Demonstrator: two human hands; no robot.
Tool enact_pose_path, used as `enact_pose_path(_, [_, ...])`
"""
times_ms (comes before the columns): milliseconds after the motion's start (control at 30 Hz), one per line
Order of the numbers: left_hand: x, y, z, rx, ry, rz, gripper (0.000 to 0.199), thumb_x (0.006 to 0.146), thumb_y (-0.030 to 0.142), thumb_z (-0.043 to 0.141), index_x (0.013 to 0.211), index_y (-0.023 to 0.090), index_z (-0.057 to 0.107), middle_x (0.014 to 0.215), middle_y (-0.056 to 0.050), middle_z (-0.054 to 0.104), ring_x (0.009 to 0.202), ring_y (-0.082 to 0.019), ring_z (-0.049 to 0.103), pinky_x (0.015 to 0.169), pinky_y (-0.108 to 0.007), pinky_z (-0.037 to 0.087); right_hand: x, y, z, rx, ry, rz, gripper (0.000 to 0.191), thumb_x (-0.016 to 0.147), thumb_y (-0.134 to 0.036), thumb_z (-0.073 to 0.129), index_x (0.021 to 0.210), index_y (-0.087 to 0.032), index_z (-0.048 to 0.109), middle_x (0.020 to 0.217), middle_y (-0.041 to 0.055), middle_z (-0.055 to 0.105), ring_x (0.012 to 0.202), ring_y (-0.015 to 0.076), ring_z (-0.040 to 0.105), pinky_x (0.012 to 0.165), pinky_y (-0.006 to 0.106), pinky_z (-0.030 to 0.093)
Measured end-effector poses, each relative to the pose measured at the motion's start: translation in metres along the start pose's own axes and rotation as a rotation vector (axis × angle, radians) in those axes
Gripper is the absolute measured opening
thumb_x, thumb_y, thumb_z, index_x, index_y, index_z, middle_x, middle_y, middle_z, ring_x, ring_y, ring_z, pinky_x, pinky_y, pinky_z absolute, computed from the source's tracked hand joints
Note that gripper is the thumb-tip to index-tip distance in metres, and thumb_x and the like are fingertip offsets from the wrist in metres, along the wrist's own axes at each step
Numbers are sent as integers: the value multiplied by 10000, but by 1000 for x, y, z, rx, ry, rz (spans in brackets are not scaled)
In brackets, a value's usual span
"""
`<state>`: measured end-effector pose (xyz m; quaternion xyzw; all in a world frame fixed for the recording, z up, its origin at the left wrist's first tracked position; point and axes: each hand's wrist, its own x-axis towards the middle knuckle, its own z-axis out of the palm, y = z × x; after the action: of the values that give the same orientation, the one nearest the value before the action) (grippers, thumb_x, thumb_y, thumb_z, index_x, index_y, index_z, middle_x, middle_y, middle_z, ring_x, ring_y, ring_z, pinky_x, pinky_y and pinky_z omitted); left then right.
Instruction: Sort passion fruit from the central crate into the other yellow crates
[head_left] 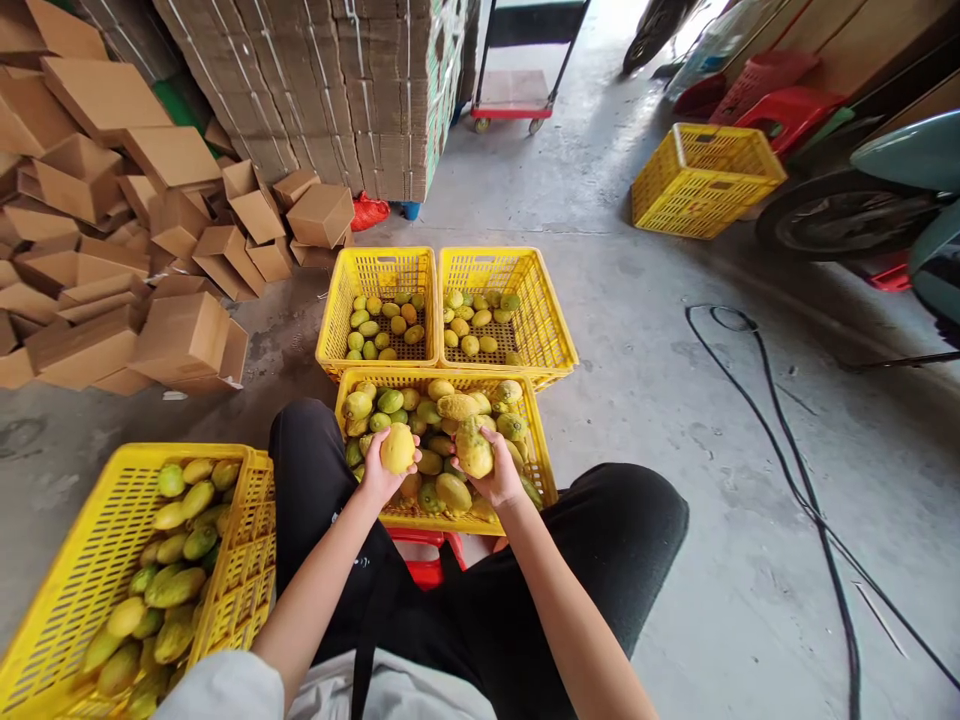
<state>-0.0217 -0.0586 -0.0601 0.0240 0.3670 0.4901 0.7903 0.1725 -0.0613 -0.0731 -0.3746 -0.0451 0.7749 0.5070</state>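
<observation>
My left hand (386, 462) holds a smooth, rounded yellow fruit, which looks like a papaya (397, 449). In my right hand (496, 470) is a lumpier yellow-green papaya (475, 447), gripped from its right side. Both hands are over a yellow plastic crate (546, 455) between my knees, filled with green and yellow papayas (454, 492) of mixed sizes. Just beyond it, two yellow crates stand side by side. The far left crate (324, 335) and far right crate (562, 325) each have several smaller fruits on the bottom.
Another yellow crate (67, 530) of papayas stands by my left knee. Open cardboard boxes (180, 340) are heaped at the left, beside stacked flat cardboard (300, 90). A cable (806, 470) lies on the floor at right, near a yellow crate (705, 185) and a motorbike (832, 215).
</observation>
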Motion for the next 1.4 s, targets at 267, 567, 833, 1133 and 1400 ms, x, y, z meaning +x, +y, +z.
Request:
enact_pose_path(267, [-2, 1, -2, -112, -57, -49, 330, 869, 388, 518, 1056, 142, 633, 1070, -177, 706, 985, -319, 697, 695, -398, 583, -1, 0, 2, -41, -5, 2, 290, 749, -434, 753, 909, -204, 676, 787, 36, 749, 716, 232, 731, 604, 350, 620])
enact_pose_path(567, [-3, 2, 1, -29, -82, -60, 258, 876, 385, 533, 915, 144, 613, 838, -112, 669, 595, -160, 616, 409, -205, 421, -5, -1, 8, -24, -119, 56, 301, 708, -454, 726, 881, -214, 670, 843, 76, 759, 805, 270, 730, 660, 386, 618])
enact_pose_path(833, [-1, -1, -1, 30, -105, -72, 301, 833, 407, 553, 979, 149, 607, 774, -70, 623, 516, -125, 551, 358, -182, 353, -1, 3, 4, -18, -148, 109, 261, 782, -433, 725, 847, -191, 648, 765, 61, 730, 652, 198, 698, 532, 287, 582])
enact_pose_path(1133, [-1, 1, -2, -81, -43, -27, 395, 909, 369, 431, 1108, 98, 638, 971, -152, 700, 781, -230, 678, 565, -305, 542, -10, -1, 17, -10, -210, 102, 325, 708, -461, 749, 909, -221, 661, 880, 70, 752, 916, 302, 725, 766, 444, 613])
enact_pose_path(1400, [-4, 7, 2, -192, -3, 17, 337, 960, 404, 455, 1060, 132, 628, 1040, -145, 702, 805, -198, 684, 550, -230, 548, -18, -7, 17, 48, -194, 14, 378, 699, -451, 786, 990, -258, 640, 924, 35, 759, 811, 241, 728, 717, 404, 614])
